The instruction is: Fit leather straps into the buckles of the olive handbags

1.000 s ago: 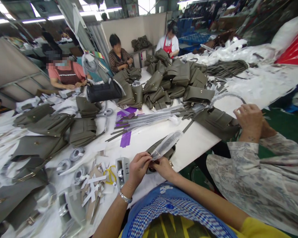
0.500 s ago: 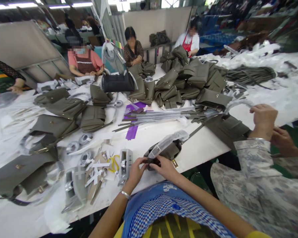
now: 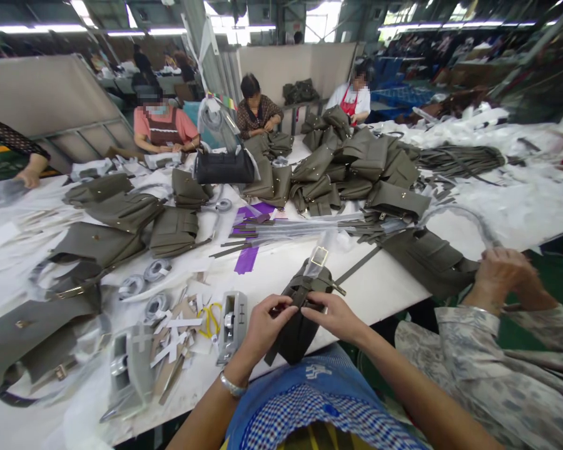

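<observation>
Close to my body at the table's front edge, an olive-green handbag [image 3: 298,334] is held tilted on its end, with its narrow side up. My left hand [image 3: 268,320] pinches a strap end on that side between thumb and fingers. From the other side my right hand [image 3: 334,314] grips the bag by the same strap, its fingertips near those of my left. A gold buckle [image 3: 319,255] wrapped in clear plastic stands at the bag's far end. Left of my left hand is a grey tape dispenser [image 3: 233,325].
Yellow-handled scissors [image 3: 210,319] lie among paper strips beside a second tape dispenser [image 3: 130,369]. Olive bags [image 3: 356,162] are heaped at the back. On the right, a co-worker's hands [image 3: 507,275] hold a plastic-wrapped handle. Several people sit across the table.
The handbag has been turned up and swung round, so its side and the buckle now show. Both my hands have shifted slightly right with it. The co-worker's hands have moved down.
</observation>
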A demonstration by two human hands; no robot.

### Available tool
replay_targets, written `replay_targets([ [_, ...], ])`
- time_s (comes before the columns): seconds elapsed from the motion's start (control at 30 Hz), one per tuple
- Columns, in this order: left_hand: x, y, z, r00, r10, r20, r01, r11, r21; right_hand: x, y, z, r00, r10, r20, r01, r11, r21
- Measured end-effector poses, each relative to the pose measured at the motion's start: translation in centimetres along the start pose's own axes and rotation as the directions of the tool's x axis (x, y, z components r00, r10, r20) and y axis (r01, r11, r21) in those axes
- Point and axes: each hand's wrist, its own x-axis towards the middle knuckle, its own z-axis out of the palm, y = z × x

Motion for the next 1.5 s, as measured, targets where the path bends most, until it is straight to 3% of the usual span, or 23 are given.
replay_targets([
  [0.1,0.4,1.4,0.4,0.999,-0.040,0.025,0.040,0.999,-0.027,-0.4,-0.7,-0.6,0.999,-0.022,-0.037,0.021,1.000,-0.013],
  [0.37,1.4,2.6,0.4,0.994,-0.026,0.109,0.023,0.999,0.030,-1.0,0.2,-0.8,0.997,-0.026,-0.075,0.022,0.998,-0.053],
  [0.5,2.1,3.3,1.0,0.997,-0.026,0.076,0.025,1.000,0.016,-0.9,0.3,-1.2,0.993,-0.015,-0.115,0.001,0.993,-0.119],
  [0.73,2.5,3.3,1.9,0.998,-0.026,0.050,0.025,1.000,0.010,-0.9,0.7,-1.0,0.987,-0.010,-0.160,-0.001,0.998,-0.066],
  [1.0,2.7,3.8,0.1,0.973,0.017,0.229,-0.047,0.991,0.124,-1.1,0.5,-0.7,0.988,0.013,-0.154,-0.016,1.000,-0.019],
  [1.3,2.5,3.4,0.7,0.981,-0.009,0.193,-0.005,0.997,0.073,-0.8,0.6,0.2,0.967,0.072,-0.243,-0.062,0.997,0.052],
  [1.5,2.6,2.5,1.1,0.978,-0.034,0.207,0.007,0.991,0.130,-0.6,0.9,1.5,0.954,0.113,-0.279,-0.085,0.990,0.108],
])
